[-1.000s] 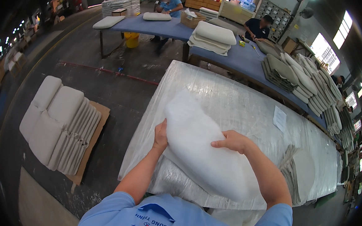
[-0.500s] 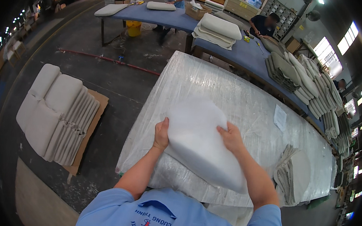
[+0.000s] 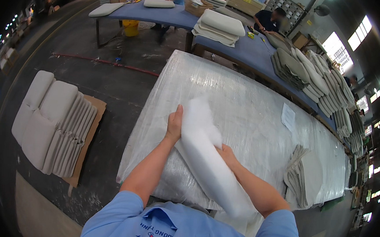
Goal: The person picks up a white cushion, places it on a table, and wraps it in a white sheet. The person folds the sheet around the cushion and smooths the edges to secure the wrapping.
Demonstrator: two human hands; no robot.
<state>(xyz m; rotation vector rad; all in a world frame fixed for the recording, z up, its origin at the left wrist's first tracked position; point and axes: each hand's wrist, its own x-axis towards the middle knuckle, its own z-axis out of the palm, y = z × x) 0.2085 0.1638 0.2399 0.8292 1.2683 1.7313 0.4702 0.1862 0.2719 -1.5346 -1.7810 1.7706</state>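
Observation:
A thick, soft white cushion pad (image 3: 205, 157) is folded over lengthwise between my hands, above the plastic-wrapped surface. Its near end hangs toward my shirt. My left hand (image 3: 174, 124) grips its left edge near the far end, thumb pointing up. On the other side my right hand (image 3: 227, 156) is closed on the pad's right edge, the fingertips partly hidden by the white material. Below and beside the pad, the wrapped table-high platform (image 3: 155, 116) shows its shiny clear film.
A fanned stack of pale covers (image 3: 307, 177) and a paper sheet (image 3: 288, 116) lie on the platform. Stacked white cushions (image 3: 51, 124) stand on cardboard at left. Beyond runs a blue table (image 3: 162, 17) with cushions; two co-workers (image 3: 267, 20) are there.
The white cushion pad has been squeezed and folded narrower. My right hand has moved left and down, closer to my left hand. The view has shifted slightly.

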